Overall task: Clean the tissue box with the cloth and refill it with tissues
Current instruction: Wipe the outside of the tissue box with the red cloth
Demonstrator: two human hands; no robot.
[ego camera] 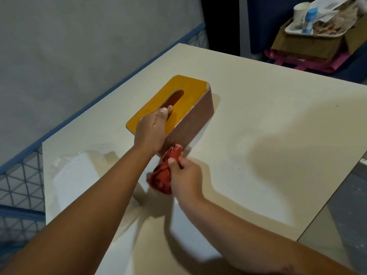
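Roughly at the centre of the frame, the tissue box (195, 108) sits flat on the cream table (268, 120), its long axis running from lower left to upper right. It has a glossy yellow-orange lid with a long rounded slot (175, 97), and dull brown sides with pale scuffs and worn edges. The slot looks dark and no tissue pokes out, so the box is probably empty.

The left hand (151, 132) lies over the near end of the lid. Its thumb reaches to the rim of the slot and the other fingers fold down over the end, mostly out of sight. This looks like a clamp to stop the box sliding under rubbing.

Just below it, the right hand (186, 178) has fingers and thumb curled tight round a bunched red cloth (161, 178). The top of the wad is pushed against the lower near corner of the brown side. Bunching it gives a firm pad, and this looks like the wiping step, with refilling yet to come.

At lower left, partly under the left forearm, lies a white pack of tissues (73, 175) in clear wrap, near at hand. A blue wire rack (19, 175) edges the left, and a cluttered cardboard box (309, 46) stands at upper right.
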